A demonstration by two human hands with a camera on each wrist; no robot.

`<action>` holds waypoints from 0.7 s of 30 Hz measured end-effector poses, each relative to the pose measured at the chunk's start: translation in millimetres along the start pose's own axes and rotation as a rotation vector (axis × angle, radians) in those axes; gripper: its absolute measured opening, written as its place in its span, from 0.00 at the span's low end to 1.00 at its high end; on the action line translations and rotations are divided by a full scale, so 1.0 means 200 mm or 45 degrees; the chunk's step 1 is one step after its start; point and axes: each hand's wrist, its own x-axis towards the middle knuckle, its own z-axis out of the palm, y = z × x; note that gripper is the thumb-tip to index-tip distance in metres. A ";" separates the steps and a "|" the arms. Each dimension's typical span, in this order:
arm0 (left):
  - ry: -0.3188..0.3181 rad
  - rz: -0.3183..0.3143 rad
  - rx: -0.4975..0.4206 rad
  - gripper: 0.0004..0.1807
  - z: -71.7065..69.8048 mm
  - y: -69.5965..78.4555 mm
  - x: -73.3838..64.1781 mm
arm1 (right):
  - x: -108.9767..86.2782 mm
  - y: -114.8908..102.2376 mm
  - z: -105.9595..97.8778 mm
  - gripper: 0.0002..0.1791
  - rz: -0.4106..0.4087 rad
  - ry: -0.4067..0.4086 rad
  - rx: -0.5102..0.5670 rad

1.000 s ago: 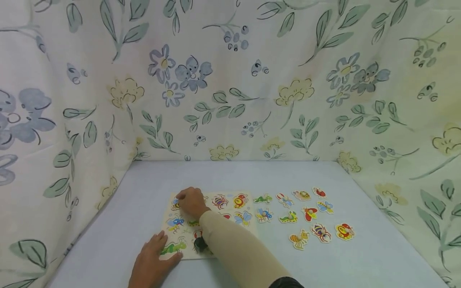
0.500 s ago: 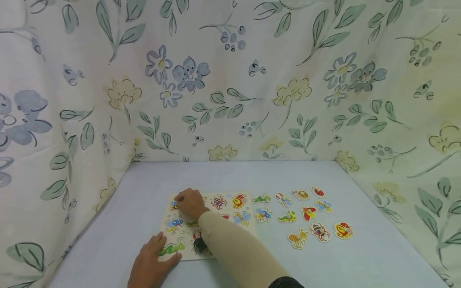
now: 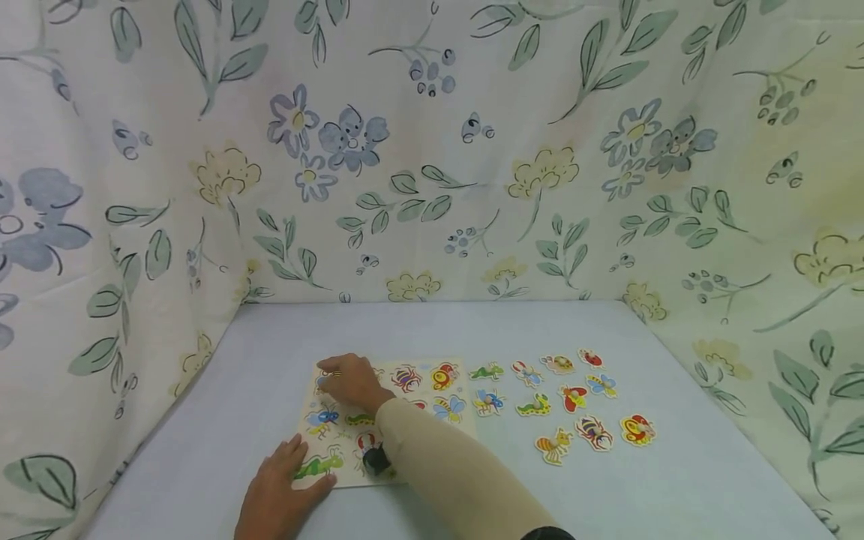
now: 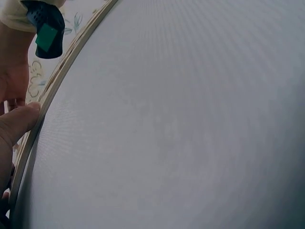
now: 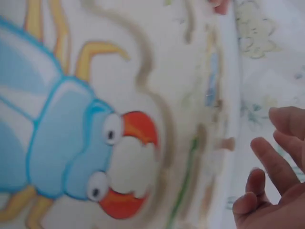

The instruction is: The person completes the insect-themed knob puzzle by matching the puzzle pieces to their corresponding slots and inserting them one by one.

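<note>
Head view: your right hand (image 3: 354, 382), fingers loosely spread, is over the far-left part of the insect puzzle board (image 3: 349, 480) on the counter (image 3: 709, 487). Your left hand (image 3: 279, 484) rests at its near-left corner, fingers extended.

Right sleeve (image 3: 452, 465) long, plain, cream-beige; dark blue wrist device (image 4: 53, 20), rounded, green square patch (image 4: 46, 37) on it

Our left grip (image 4: 10, 136) has its thumb (image 4: 27, 116) against the edge of the board (image 4: 57, 78), the pale table (image 4: 167, 119) alongside; beyond, we see our right grip (image 4: 15, 78), a sleeve (image 4: 13, 15) and a dark wrist device (image 4: 52, 21) patched green.
</note>
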 end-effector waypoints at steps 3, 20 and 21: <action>0.005 0.009 0.001 0.56 0.00 -0.01 0.01 | -0.02 -0.01 -0.03 0.18 -0.076 -0.008 0.041; -0.004 0.035 -0.016 0.56 -0.01 0.00 0.00 | -0.22 -0.07 -0.36 0.17 -0.287 0.073 0.275; -0.003 0.033 -0.016 0.56 -0.01 0.00 0.00 | -0.23 -0.07 -0.38 0.17 -0.302 0.072 0.291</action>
